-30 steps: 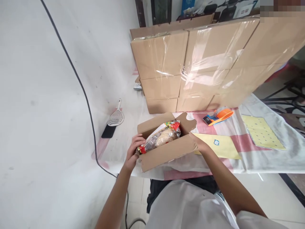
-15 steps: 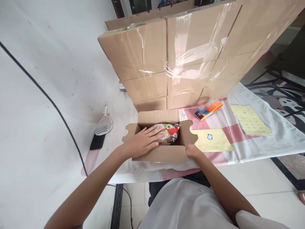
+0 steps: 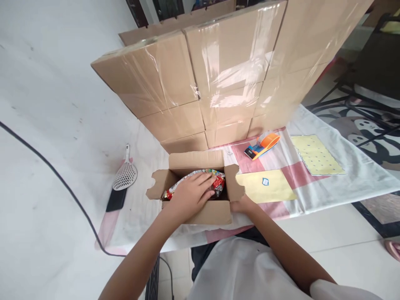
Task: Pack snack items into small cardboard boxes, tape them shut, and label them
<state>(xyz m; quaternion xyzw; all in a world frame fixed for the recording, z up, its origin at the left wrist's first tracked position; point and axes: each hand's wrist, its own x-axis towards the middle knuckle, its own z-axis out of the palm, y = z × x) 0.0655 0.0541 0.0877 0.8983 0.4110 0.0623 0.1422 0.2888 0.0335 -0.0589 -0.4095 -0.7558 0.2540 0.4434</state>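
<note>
A small open cardboard box (image 3: 214,213) stands on the cloth-covered table with its flaps folded outward. Inside lies a shiny plastic food packet (image 3: 220,183) with red, white and yellow print; what it contains is not clear from here. My left hand (image 3: 194,192) rests palm down on top of the packet, fingers stretched out and covering its middle. Against the box's right side, near the front corner, is my right hand (image 3: 241,204). Its fingers are hidden by the side flap and the box.
Large taped cardboard panels (image 3: 231,71) stand upright behind the box. To the right are an orange and blue tape dispenser (image 3: 262,146), a yellow sheet (image 3: 268,185) and a dotted yellow sheet (image 3: 317,155). A white slotted ladle (image 3: 125,174) lies over a black phone-like object (image 3: 116,200) by the wall.
My left hand has shifted rightward over the packet, exposing the packet's left end. The packet's visible print has changed. My right hand stays at the box's side, while the whole view has shifted.
</note>
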